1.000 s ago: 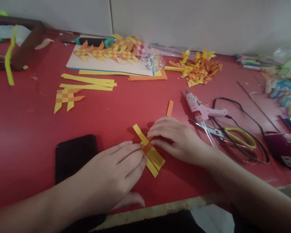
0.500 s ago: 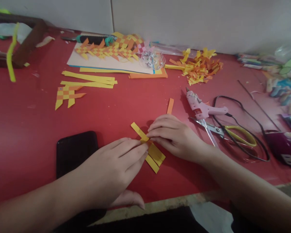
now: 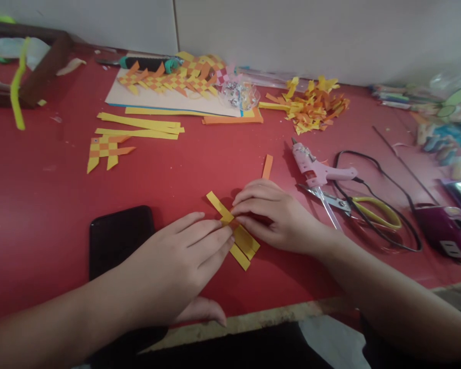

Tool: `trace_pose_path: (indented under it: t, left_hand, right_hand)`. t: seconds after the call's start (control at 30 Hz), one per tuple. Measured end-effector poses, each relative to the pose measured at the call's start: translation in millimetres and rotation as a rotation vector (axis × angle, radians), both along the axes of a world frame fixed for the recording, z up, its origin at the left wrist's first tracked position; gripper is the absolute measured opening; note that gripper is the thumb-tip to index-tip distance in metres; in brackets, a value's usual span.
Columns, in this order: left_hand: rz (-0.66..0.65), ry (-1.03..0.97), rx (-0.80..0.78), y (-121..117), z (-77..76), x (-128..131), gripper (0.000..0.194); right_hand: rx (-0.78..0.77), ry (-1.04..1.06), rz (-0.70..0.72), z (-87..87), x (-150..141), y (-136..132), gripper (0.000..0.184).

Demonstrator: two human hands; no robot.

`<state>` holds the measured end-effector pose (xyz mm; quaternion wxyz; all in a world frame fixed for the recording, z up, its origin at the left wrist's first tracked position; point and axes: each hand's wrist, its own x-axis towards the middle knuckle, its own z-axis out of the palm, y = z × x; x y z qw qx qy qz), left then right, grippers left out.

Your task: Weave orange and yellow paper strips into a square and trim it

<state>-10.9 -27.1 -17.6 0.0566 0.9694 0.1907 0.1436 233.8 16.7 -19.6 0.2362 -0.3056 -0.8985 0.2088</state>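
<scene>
A small weave of yellow and orange paper strips (image 3: 241, 243) lies on the red table (image 3: 42, 205) near its front edge. My left hand (image 3: 176, 266) rests flat on the table, its fingertips pressing the weave's left side. My right hand (image 3: 276, 215) covers the weave's upper right part, fingers curled together on the strips. An orange strip (image 3: 268, 166) sticks out beyond my right hand.
A black phone (image 3: 119, 238) lies left of my left hand. A pink glue gun (image 3: 317, 171), yellow-handled scissors (image 3: 369, 212) and a black cable sit to the right. Farther back lie yellow strips (image 3: 138, 125), a finished woven piece (image 3: 105, 151), several more on white card, and a scrap pile (image 3: 311, 105).
My left fingertips have slid right over the weave's orange crossing, and my right fingers have closed in on the strips. The view shifted slightly.
</scene>
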Motion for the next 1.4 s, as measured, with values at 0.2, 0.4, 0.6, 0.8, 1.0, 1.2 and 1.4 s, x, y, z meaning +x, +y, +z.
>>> trace_pose_path:
  t: [0.2, 0.4, 0.6, 0.8, 1.0, 1.2, 1.4]
  left_hand:
    - [0.006, -0.024, -0.044, 1, 1.8, 0, 0.087]
    - [0.038, -0.134, -0.209, 7, 2.1, -2, 0.085]
    - [0.063, -0.156, -0.152, 14, 0.8, 0, 0.036]
    - [0.055, -0.151, -0.091, 15, -5.5, -1, 0.037]
    - [0.044, -0.061, -0.013, 10, -3.8, -3, 0.037]
    - [0.038, -0.024, -0.061, 8, 1.5, -4, 0.039]
    - [0.06, -0.063, -0.06, 5, 5.6, 3, 0.031]
  right_hand:
    - [-0.031, -0.003, -0.026, -1.8, -2, 1, 0.005]
    - [-0.028, 0.023, -0.024, -2.5, -1, 2, 0.006]
    - [-0.02, 0.02, -0.032, -1.6, -1, 2, 0.008]
    - [-0.028, 0.027, -0.034, -1.2, -1, 3, 0.007]
    - [-0.035, 0.028, -0.042, -1.5, -1, 3, 0.008]
    - [-0.031, 0.031, -0.04, -0.8, -1, 2, 0.007]
    - [-0.045, 0.035, -0.042, -1.6, 0, 3, 0.007]
